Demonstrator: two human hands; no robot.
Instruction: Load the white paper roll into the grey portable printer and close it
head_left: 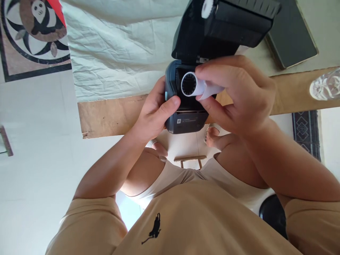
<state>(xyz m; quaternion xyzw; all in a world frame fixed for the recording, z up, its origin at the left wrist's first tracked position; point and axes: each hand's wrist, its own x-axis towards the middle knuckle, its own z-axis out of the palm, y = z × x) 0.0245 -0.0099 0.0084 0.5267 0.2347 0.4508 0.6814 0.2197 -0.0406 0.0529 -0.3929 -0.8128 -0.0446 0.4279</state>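
Observation:
A dark label printer (188, 122) stands at the table's front edge with its lid (225, 30) swung up and away from me. My left hand (159, 109) wraps round the printer's left side, thumb on its rim. Between the thumb and fingers of my right hand (236, 92) is a white paper roll (201, 88) with a dark ribbed core, its open end facing left. A loose flap of paper hangs from the roll. The roll is over the printer's open compartment; whether it touches the inside I cannot tell.
A pale cloth (127, 49) covers part of the wooden table (114, 115). At the back right lies a dark flat notebook-like object (292, 35). A clear glass (325, 85) is at the right edge. Below are a small wooden stool (190, 158) and a patterned mat (306, 132).

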